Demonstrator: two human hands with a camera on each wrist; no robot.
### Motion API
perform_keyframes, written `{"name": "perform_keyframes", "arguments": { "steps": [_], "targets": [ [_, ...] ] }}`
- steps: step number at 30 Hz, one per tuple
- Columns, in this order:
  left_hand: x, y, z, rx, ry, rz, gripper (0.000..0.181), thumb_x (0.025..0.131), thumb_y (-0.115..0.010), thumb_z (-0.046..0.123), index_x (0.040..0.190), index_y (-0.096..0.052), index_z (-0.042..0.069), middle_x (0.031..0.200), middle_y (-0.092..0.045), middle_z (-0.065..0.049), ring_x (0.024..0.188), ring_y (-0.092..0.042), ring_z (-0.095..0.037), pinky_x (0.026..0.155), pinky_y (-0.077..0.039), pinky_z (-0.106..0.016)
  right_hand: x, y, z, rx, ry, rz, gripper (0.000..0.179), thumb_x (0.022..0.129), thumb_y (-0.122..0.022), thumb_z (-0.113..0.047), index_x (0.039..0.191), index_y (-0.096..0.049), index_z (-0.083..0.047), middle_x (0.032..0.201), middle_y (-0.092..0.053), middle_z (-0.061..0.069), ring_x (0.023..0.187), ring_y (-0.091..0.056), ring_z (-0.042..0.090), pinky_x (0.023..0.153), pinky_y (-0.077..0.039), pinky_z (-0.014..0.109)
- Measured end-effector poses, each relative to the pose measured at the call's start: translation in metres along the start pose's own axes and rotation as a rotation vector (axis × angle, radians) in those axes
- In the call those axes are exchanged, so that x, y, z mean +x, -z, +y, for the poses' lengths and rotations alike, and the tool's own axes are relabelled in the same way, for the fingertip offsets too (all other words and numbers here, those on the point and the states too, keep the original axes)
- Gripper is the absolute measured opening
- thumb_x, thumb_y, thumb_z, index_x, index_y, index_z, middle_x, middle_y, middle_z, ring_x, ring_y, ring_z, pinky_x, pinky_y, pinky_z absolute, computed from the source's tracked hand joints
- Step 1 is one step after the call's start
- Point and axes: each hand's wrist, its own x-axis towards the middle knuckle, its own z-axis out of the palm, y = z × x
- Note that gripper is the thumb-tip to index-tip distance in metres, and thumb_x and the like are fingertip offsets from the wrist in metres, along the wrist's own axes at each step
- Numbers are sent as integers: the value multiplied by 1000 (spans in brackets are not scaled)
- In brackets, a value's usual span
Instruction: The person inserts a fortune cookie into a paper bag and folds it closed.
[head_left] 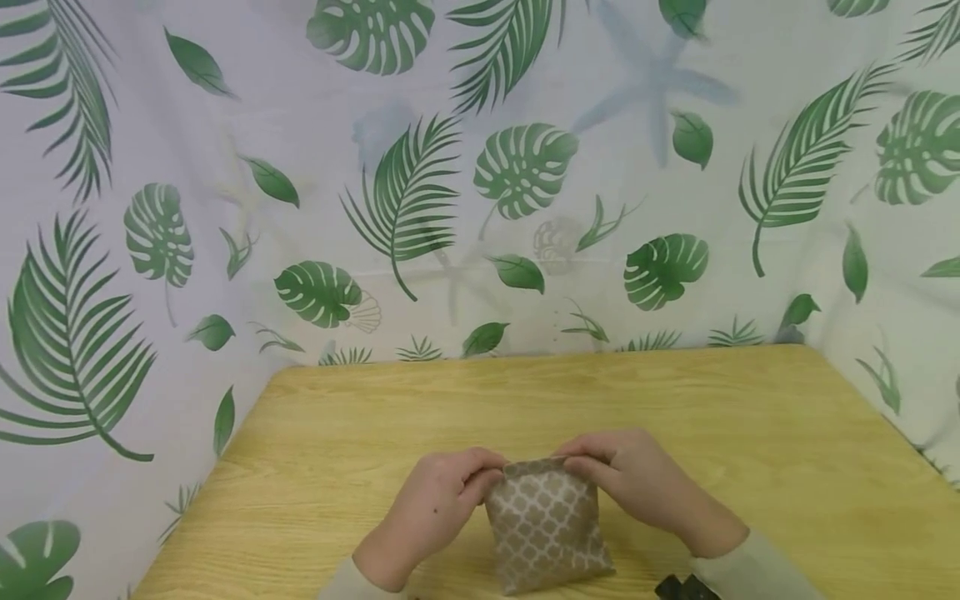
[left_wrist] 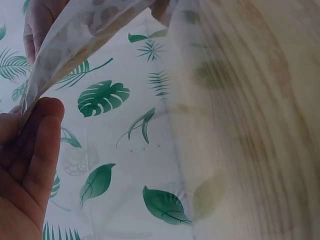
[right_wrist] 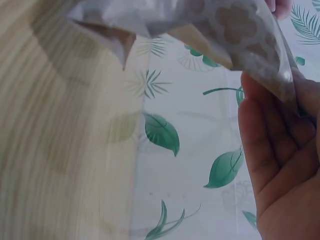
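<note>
A small brown paper bag (head_left: 543, 521) with a white lattice pattern is held at its top edge by both hands, above the near part of the table. My left hand (head_left: 446, 500) pinches the top left corner between thumb and fingers; the left wrist view shows the bag (left_wrist: 75, 40) gripped at its corner. At the top right corner, my right hand (head_left: 648, 483) pinches the bag likewise, and its curled fingers lie beneath the bag (right_wrist: 240, 30) in the right wrist view. The top edge looks folded over in a narrow band. Whatever is inside the bag is hidden.
The wood-grain table (head_left: 420, 408) reaches back to a white cloth (head_left: 450, 242) printed with green leaves, which hangs behind and on both sides. A small black object (head_left: 684, 588) shows beside the right sleeve at the bottom edge.
</note>
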Motion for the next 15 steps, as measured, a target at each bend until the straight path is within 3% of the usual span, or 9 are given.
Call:
{"name": "perform_keyframes", "arguments": {
  "steps": [6,11,15],
  "targets": [
    [1,-2,-3,30,9,-27,22,101,-60,4,118,-73,8,100,-75,-1,70,-62,2,62,-52,-14,3,5,4,-36,1,-39,22,103,-60,-32,112,-78,-22,105,-74,-10,92,-68,5,74,-57,29],
    [3,-6,-4,69,-3,-41,22,101,-60,7,118,-74,12,101,-75,2,72,-62,3,64,-52,-13,0,10,15,75,-107,-106,21,103,-61,-32,112,-77,-21,102,-74,-8,82,-69,9,68,-58,29],
    [8,-7,-4,91,43,-48,19,102,-61,12,116,-74,15,99,-74,6,74,-62,4,64,-52,-15,-1,16,24,86,-155,-99,21,102,-61,-34,107,-77,-21,93,-74,-10,76,-69,11,67,-58,30]
  ]
}}
